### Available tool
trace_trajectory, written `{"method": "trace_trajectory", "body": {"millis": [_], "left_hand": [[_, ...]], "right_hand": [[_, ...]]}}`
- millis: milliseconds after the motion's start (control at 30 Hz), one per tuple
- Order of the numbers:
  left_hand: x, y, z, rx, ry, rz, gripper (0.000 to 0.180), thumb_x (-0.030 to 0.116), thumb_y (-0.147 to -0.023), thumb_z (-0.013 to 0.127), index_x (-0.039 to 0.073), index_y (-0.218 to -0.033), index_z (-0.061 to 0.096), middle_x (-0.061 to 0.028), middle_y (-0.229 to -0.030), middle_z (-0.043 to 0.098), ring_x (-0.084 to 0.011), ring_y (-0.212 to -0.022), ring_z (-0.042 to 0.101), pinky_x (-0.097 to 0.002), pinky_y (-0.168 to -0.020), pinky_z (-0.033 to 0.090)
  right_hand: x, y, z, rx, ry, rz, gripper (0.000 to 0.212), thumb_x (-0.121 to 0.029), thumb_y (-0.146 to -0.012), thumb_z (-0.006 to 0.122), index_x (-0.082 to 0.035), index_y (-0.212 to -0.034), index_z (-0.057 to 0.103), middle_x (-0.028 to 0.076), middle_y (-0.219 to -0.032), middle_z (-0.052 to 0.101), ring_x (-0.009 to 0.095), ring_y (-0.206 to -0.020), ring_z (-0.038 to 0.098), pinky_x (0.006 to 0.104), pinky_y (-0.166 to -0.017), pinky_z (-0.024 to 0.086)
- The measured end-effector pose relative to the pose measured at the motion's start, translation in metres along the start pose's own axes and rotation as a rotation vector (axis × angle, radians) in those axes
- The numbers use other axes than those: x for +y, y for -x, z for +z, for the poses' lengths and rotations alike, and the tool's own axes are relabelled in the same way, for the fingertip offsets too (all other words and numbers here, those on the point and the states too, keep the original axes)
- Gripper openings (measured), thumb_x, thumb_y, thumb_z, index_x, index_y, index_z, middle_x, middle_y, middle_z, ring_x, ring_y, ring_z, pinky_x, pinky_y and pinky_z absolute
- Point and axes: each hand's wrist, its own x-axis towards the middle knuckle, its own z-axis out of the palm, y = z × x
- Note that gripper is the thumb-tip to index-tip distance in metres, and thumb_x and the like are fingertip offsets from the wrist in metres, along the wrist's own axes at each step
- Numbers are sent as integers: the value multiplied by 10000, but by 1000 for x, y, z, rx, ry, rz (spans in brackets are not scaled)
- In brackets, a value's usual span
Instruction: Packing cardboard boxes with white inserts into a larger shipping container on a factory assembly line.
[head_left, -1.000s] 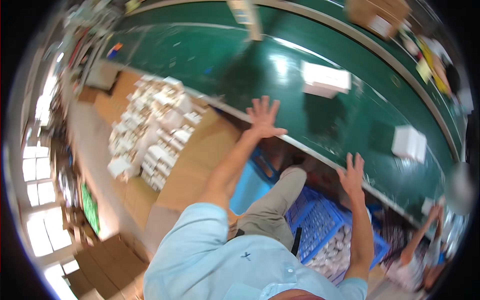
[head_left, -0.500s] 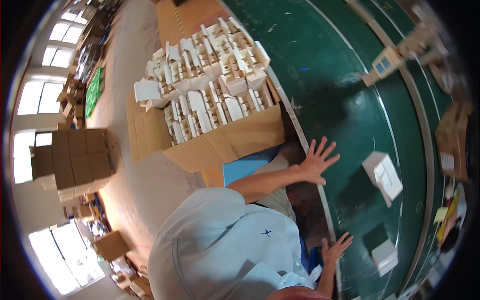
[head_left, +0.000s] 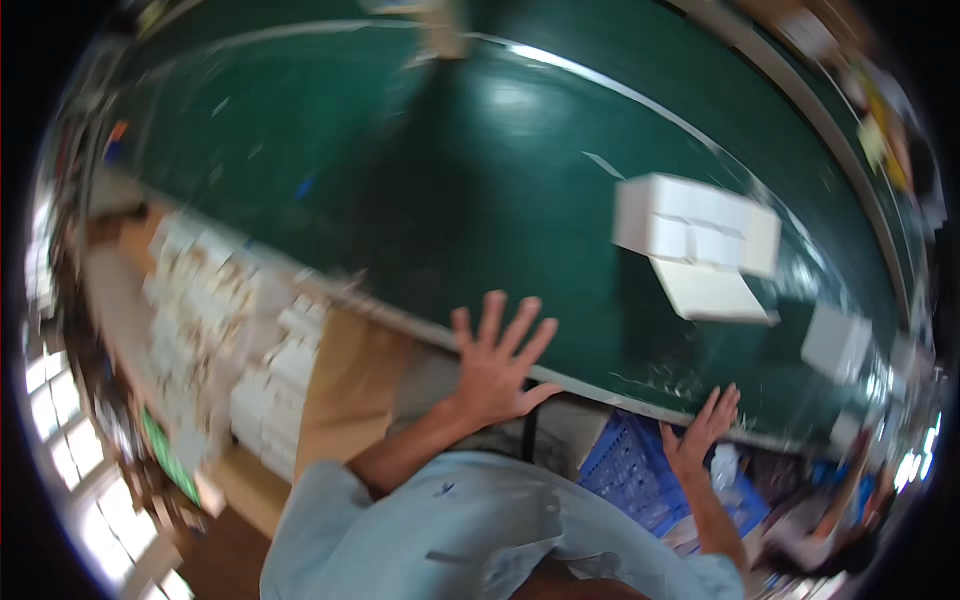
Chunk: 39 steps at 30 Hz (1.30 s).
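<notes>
Open box: a white box [head_left: 695,222] lies on the right half of the worktop [head_left: 540,215], in from the near edge; one flap hangs out toward that edge, another stands out at its right end. Neither hand is on it.
Left hand: the left hand [head_left: 497,375] is empty, fingers and thumb spread wide, palm down at the near edge; whether it touches the surface I cannot tell.
Right hand: the right hand [head_left: 703,438] is empty too, thumb held apart from the fingers, at the near edge farther right, below the open box; contact is unclear.
Second box: a smaller white block [head_left: 836,345] sits toward the right end of the worktop, beyond the open box.
Far edge: a cardboard piece [head_left: 443,35] stands toward it, left of the open box.
Near edge, left: a large carton [head_left: 345,385] stands just beside it, filled with white boxes [head_left: 270,405], blurred.
Near edge, right: a blue crate [head_left: 635,470] is below it, by the right forearm.
Right corner: a co-worker's arm [head_left: 845,487] reaches toward it.
</notes>
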Motion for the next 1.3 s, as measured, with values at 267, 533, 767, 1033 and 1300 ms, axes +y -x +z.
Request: {"method": "trace_trajectory", "body": {"millis": [267,533,767,1033,1300], "left_hand": [[4,1,20,174,-35,224,843,584,-778,867,135,-1458,650,-119,-1644,490,-429,-1588,300,-758,-1220,71],[1,-100,-5,252,579,235,990,264,-764,917,19,-1585,423,-241,-1555,511,-372,-1504,431,-450,-1259,340],[31,-208,3,181,750,293,1116,257,-682,949,-19,-1576,341,-257,-1561,459,-399,-1481,432,-511,-1222,383],[76,-90,17,524,500,200,1044,231,-677,958,21,-1538,407,-241,-1380,542,-443,-1323,498,-549,-1099,424],[53,-26,24,286,442,607,633,88,-793,853,32,-1379,619,-183,-1409,590,-383,-1317,566,-487,-1134,433]], "right_hand": [[-3,13,4,203,17,99,1092,-244,-752,818,37,-1664,287,310,-1740,222,524,-1615,186,677,-1280,129],[4,37,18,229,63,133,1181,-255,-686,914,-45,-1676,305,248,-1754,200,476,-1628,161,663,-1294,130],[-3,37,19,225,92,165,1242,-323,-639,937,-70,-1680,308,246,-1750,219,465,-1634,158,664,-1302,111],[-130,-19,-16,457,-850,99,1086,-344,-794,931,22,-1636,350,246,-1659,397,404,-1542,399,474,-1271,336],[-171,-120,3,680,-1293,296,1226,-273,-760,961,-85,-1699,194,153,-1660,385,339,-1510,421,596,-1201,363]]}}
